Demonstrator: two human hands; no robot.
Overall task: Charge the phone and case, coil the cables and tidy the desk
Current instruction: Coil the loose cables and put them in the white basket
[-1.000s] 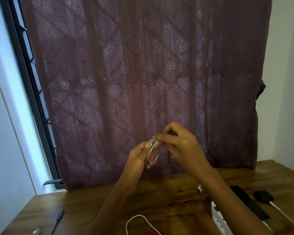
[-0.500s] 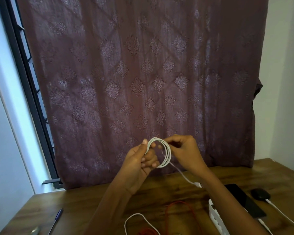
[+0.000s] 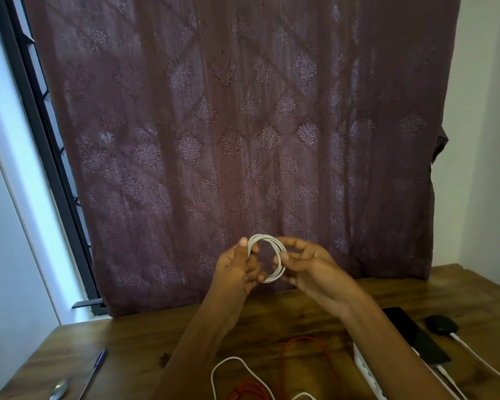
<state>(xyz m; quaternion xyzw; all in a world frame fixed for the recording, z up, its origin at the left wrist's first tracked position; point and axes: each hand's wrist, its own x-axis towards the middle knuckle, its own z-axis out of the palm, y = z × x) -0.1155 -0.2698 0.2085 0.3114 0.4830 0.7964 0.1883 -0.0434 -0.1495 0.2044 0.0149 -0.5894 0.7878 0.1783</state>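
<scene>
Coil (image 3: pixel 267 258) of white cable is up in the air, over the far middle of the desk (image 3: pixel 145 339), in front of the curtain (image 3: pixel 243 125). It looks like a few round loops stacked together. Both hands hold it, 1 on each side.

On the left side of the ring, the left hand (image 3: pixel 238 271) has its thumb on the near face and its fingers curled behind, pressed shut on the loops. On the right side, the right hand (image 3: pixel 309 268) pinches the ring with its thumb, and its other fingers are spread a bit behind. I cannot see a loose end hanging down, so the winding looks about done.

To do this step well, I think the left hand should keep its squeeze so the loops do not spring open. The right hand can tuck the end through the ring, snug but not hard. A sharp bend could hurt the cable. Then the coil can be laid flat on a bare spot.

More work waits on the near part of the desk. A loose white cable (image 3: pixel 231 368) and a red cable (image 3: pixel 298 353) lie there in a mess. To the right are a power strip (image 3: pixel 364 368), a phone (image 3: pixel 413 336) and a small dark case (image 3: pixel 441 324), each with a white lead near it. At the near left lie a pen (image 3: pixel 98 362) and a spoon (image 3: pixel 59 388).
</scene>
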